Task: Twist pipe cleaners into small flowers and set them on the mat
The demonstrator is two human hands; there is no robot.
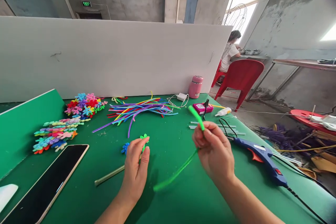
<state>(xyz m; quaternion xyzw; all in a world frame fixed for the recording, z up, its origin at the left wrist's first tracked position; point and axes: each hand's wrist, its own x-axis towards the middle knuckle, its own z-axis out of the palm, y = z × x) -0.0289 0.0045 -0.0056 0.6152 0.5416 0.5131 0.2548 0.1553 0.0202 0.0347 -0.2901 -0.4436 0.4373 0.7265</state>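
My right hand (214, 148) pinches a bright green pipe cleaner (177, 174) between thumb and fingers. A short end sticks up above the grip, and the long end hangs down to the left, blurred. My left hand (136, 168) hovers over the table with fingers half curled, the thumb and index fingertips apart. Behind its fingertips shows a small green fuzzy flower (144, 136), partly hidden. A blue fuzzy flower (125, 148) lies just left of those fingers. A thin olive-coloured stick (109, 176) runs behind the left hand, its far part covered.
Loose coloured pipe cleaners (141, 109) and piled fuzzy flowers (85, 106) lie toward the back. A phone (49, 182) is at left. At right are a blue glue gun (258, 152), glue sticks (236, 130), a white bottle (223, 112) and a pink flask (195, 86). One person sits beyond.
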